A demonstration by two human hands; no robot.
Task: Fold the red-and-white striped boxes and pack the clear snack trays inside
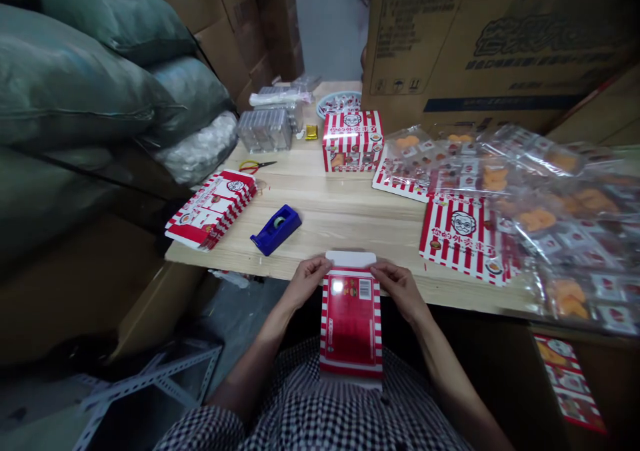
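Note:
A red-and-white striped carton with a barcode on its upper right faces me in front of my body, at the table's near edge. Its white end flap stands out at the far end. My left hand pinches the carton's far left corner near the flap. On the opposite corner, my right hand grips it the same way, fingers closed. Beyond the left hand lies a blue tape dispenser with a roll in it.
Flattened striped cartons are stacked at the left, near scissors. An assembled box stands at the back, beside clear plastic cases. Clear bags with orange pieces cover the right side, partly over more printed cartons.

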